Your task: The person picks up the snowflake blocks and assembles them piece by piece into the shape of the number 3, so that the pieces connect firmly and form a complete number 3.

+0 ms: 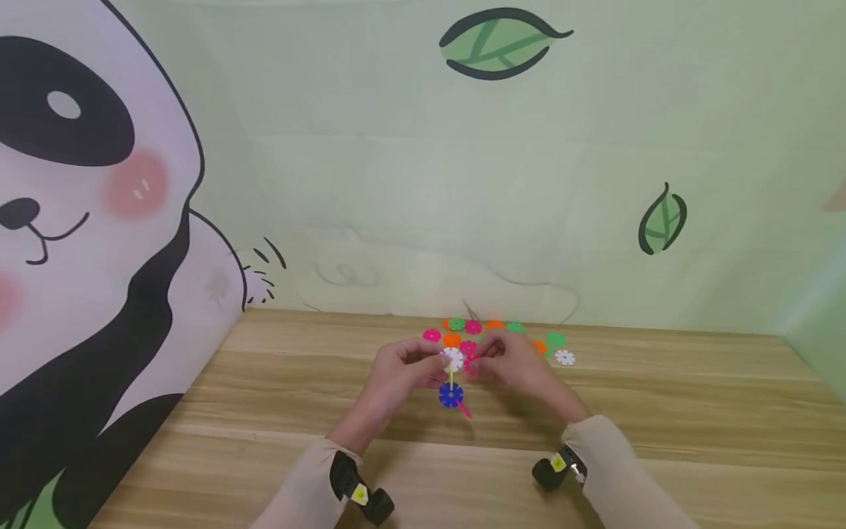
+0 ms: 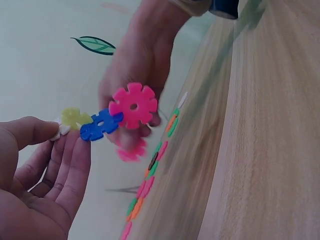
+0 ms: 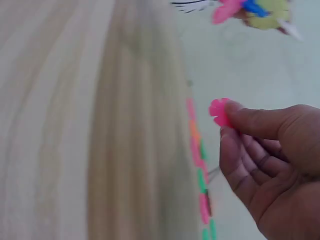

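Note:
My left hand [image 1: 395,373] pinches a white notched disc [image 1: 452,359] between thumb and fingers. Joined to it in a chain are a yellow disc [image 2: 74,118], a blue disc [image 1: 451,395] and a pink disc [image 2: 133,95], best seen in the left wrist view. The chain hangs toward me above the table. To its right, my right hand [image 1: 518,361] holds a separate loose pink disc [image 3: 219,112] between thumb and forefinger. That disc is apart from the chain.
Several flat notched discs in pink, orange and green lie at the back of the wooden table [image 1: 264,404], partly behind my hands. A white disc [image 1: 565,357] lies at their right end. A printed cloth backdrop [image 1: 370,184] rises behind the table.

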Demonstrator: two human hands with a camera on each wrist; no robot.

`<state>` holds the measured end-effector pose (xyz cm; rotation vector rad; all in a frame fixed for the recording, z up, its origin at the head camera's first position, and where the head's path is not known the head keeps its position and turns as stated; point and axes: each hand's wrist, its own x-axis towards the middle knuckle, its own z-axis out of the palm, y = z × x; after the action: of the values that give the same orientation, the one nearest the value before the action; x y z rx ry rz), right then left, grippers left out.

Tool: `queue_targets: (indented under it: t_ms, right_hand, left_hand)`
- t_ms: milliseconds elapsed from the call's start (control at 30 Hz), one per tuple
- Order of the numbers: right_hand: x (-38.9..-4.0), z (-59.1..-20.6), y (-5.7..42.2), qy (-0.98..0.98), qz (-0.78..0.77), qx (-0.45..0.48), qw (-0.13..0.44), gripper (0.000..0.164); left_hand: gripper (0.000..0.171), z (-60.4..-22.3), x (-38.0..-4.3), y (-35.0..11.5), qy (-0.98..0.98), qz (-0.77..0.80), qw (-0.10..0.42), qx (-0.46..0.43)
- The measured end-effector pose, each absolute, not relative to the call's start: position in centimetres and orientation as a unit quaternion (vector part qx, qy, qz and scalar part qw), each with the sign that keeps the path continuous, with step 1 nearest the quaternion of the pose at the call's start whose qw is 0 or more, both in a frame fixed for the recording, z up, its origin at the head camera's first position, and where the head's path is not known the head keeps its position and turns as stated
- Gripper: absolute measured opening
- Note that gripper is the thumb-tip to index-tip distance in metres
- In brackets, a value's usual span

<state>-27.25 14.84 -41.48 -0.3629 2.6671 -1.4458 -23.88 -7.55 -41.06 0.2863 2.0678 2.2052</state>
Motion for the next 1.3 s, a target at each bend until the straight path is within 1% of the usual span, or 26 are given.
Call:
queue_targets:
  t_ms: [133, 300, 667, 1067, 1300]
  right_hand:
    - [-26.3, -40.4, 15.6, 0.833, -0.538, -0.127, 0.006, 0.012]
    - [-25.4, -39.6, 16.0, 0.803, -0.577, -0.15, -0.017, 0.016]
    - [-24.7, -39.1, 16.1, 0.773, -0.603, -0.194, -0.035, 0.011]
    - [-24.1, -38.6, 15.6, 0.776, -0.588, -0.228, -0.023, 0.008]
    - [-24.0, -38.9, 15.2, 0.766, -0.598, -0.232, -0.045, 0.007]
  left_hand:
    - [0.017, -41.0, -24.0, -7.5, 0.68, 0.724, 0.059, 0.097]
    - [0.019, -40.9, -23.9, -7.5, 0.681, 0.722, 0.063, 0.102]
    - [0.021, -40.8, -23.8, -7.4, 0.68, 0.72, 0.074, 0.114]
    - [0.021, -40.7, -23.7, -7.4, 0.683, 0.716, 0.078, 0.118]
    - [0.019, -40.4, -23.5, -7.5, 0.683, 0.715, 0.091, 0.117]
